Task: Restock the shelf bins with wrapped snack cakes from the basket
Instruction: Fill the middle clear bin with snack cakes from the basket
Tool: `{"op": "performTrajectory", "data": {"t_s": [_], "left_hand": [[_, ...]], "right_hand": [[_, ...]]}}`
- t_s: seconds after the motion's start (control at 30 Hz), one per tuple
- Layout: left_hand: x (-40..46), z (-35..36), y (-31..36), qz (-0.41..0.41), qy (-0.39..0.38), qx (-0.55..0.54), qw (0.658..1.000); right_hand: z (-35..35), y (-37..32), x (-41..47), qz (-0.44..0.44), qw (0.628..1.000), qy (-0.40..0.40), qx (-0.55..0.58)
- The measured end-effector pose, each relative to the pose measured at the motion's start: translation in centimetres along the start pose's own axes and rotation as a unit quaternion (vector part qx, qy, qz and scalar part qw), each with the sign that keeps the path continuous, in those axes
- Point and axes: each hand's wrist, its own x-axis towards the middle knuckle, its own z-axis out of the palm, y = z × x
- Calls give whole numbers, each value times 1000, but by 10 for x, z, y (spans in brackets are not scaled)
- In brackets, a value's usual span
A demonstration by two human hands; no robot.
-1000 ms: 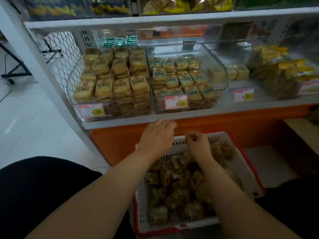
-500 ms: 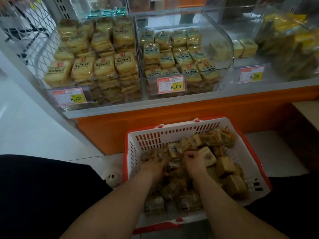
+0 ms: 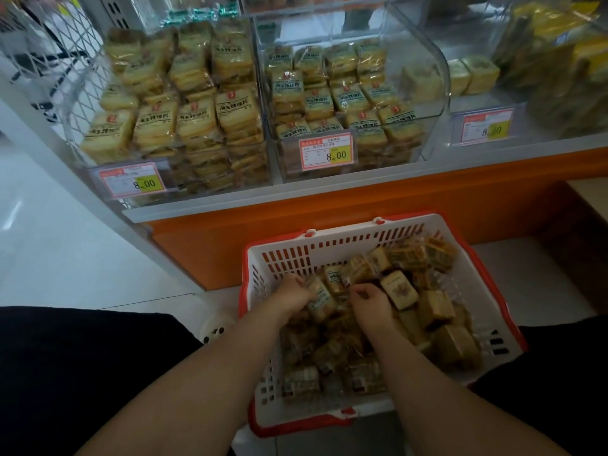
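Note:
A white basket with a red rim (image 3: pixel 329 255) stands on the floor before the shelf, full of wrapped snack cakes (image 3: pixel 437 311). Both my hands are down in it. My left hand (image 3: pixel 292 294) grips a wrapped cake (image 3: pixel 320 299) near the basket's middle. My right hand (image 3: pixel 370 304) lies beside it with fingers curled into the pile; what it holds is hidden. Above, two clear shelf bins are stacked with wrapped cakes: the left bin (image 3: pixel 171 103) and the middle bin (image 3: pixel 342 93).
A third clear bin (image 3: pixel 473 74) on the right holds only a few cakes. Price tags (image 3: pixel 327 154) hang on the bin fronts. An orange panel (image 3: pixel 329 205) runs below the shelf. White floor lies to the left; my dark-clothed knees flank the basket.
My hands came down from the shelf edge into the basket. Since half a second ago the left hand has closed on a cake and both hands shifted slightly forward.

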Motion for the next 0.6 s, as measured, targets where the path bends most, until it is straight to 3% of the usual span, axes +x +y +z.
{"op": "performTrajectory", "data": {"t_s": [0.13,0.3,0.47,0.6], "left_hand": [[-27,2,33,24,-88,-85,992],[-64,-1,67,65,-126,-168,975],[-89,5,91,144,-34,-182,972],[-107,-3,108,224,75,-126,963]], "right_hand": [[-7,-23,-13,14,987,-66,148],[-21,-50,-34,89,894,-114,424],[-24,-77,-56,43,835,-81,542],[-28,-111,-72,35,844,8,535]]}}
